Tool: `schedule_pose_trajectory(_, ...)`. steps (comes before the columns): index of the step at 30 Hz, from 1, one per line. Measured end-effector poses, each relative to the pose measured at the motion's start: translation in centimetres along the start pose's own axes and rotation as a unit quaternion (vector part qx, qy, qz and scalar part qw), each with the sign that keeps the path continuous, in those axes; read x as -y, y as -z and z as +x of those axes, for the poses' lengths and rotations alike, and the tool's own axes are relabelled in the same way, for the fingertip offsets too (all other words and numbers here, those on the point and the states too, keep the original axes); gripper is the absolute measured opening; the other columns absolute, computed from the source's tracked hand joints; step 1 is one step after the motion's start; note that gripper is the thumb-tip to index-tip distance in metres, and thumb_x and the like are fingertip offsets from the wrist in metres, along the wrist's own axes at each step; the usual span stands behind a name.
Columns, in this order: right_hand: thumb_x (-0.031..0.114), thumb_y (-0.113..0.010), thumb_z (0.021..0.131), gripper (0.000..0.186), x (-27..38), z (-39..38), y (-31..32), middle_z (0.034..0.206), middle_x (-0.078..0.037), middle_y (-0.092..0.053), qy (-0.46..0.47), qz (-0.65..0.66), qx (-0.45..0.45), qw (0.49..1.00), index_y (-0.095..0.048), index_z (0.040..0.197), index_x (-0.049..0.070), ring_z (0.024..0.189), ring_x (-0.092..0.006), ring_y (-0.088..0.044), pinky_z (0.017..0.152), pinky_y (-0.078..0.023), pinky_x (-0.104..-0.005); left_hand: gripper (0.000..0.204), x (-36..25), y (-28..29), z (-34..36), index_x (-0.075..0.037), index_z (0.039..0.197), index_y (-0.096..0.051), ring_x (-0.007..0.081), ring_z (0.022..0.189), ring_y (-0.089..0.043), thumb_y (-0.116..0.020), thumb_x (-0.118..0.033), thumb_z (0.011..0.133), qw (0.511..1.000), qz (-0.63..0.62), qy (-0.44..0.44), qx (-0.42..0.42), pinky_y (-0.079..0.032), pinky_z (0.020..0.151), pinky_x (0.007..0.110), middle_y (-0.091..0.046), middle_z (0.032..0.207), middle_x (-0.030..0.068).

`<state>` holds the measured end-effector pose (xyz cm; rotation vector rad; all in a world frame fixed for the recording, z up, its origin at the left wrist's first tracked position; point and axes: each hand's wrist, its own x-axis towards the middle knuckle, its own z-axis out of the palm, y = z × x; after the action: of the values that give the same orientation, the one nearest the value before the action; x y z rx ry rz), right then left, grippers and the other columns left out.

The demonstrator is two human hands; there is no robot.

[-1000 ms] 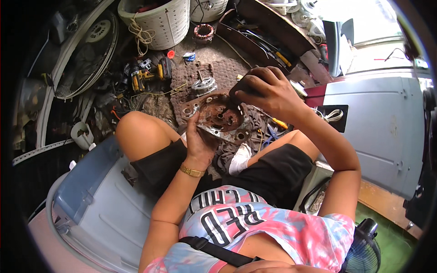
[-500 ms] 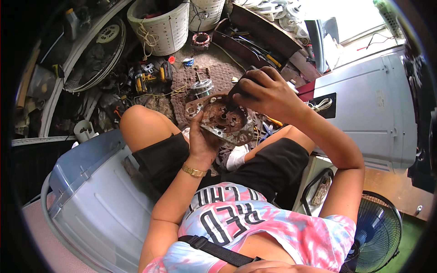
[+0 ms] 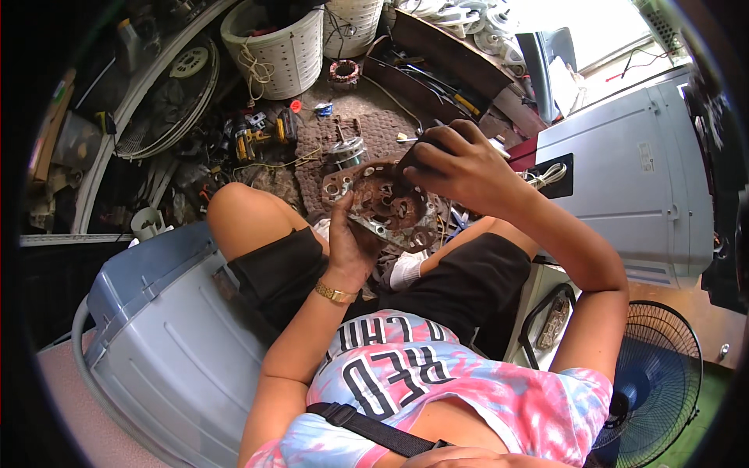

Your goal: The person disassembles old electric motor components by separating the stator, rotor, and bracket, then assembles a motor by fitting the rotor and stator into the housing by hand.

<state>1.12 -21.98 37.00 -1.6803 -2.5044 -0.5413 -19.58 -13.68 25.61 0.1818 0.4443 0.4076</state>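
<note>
My left hand (image 3: 351, 246) grips a rusty metal motor housing (image 3: 390, 204) by its near left edge, thumb on the rim. The round recess of this plate, with holes and brown rust inside, faces up. Over its upper right rim, my right hand (image 3: 456, 160) is closed around a dark object whose kind I cannot make out; a small grey tip pokes out above the fingers. Just beyond the housing, a silver motor part with a shaft (image 3: 348, 150) stands on the brown mat (image 3: 382, 117). Farther off sits a ring-shaped copper-wound stator (image 3: 343, 72).
A yellow-black cordless drill (image 3: 248, 142) lies left of the mat. White perforated baskets (image 3: 277, 66) and a long brown toolbox (image 3: 499, 74) line the far side. Grey plastic casings (image 3: 179, 312) flank me, another casing (image 3: 624, 171) on the right. A black fan (image 3: 651, 382) stands behind my right elbow.
The housing has turned and tilted slightly in my left hand, showing more of its recess. My right hand has shifted a little right and down along the rim, still closed.
</note>
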Motion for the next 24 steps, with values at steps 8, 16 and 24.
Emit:
schedule_pose_trajectory(8, 0.024, -0.064, 0.079, 0.028, -1.2, -0.9, -1.6, 0.106, -0.002, -0.058, -0.025, 0.021, 0.023, 0.999, -0.071, 0.106, 0.024, 0.108, -0.0234, -0.058, 0.09, -0.048, -0.0424, 0.056, -0.1, 0.5, 1.4, -0.009, 0.142, -0.049, 0.0294, 0.129, -0.053, -0.053, -0.041, 0.097, 1.0, 0.009, -0.011, -0.006, -0.041, 0.112, 0.051, -0.057, 0.14, 0.0116)
schedule_pose_trajectory(16, 0.008, -0.074, 0.071, 0.043, -5.7, -4.7, -12.0, 0.103, -0.009, -0.065, -0.316, 0.381, -0.049, 0.867, -0.063, 0.112, 0.008, 0.095, -0.0262, -0.061, 0.086, -0.05, -0.0393, 0.046, -0.4, 5.3, 6.0, -0.006, 0.132, -0.057, 0.0287, 0.118, -0.06, -0.052, -0.033, 0.095, 0.998, 0.0, -0.013, -0.059, -0.048, 0.104, 0.048, -0.063, 0.13, 0.0105)
schedule_pose_trajectory(24, 0.018, -0.077, 0.069, 0.045, -22.7, -9.0, -33.2, 0.094, -0.018, -0.067, -0.61, 0.277, -0.182, 0.72, -0.057, 0.106, 0.001, 0.088, -0.0309, -0.066, 0.081, -0.052, -0.0383, 0.024, 2.8, 20.2, 16.5, -0.005, 0.101, -0.063, 0.0313, 0.099, -0.066, -0.054, -0.022, 0.087, 0.96, -0.032, 0.033, -0.276, -0.051, 0.096, 0.049, -0.069, 0.1, 0.0126)
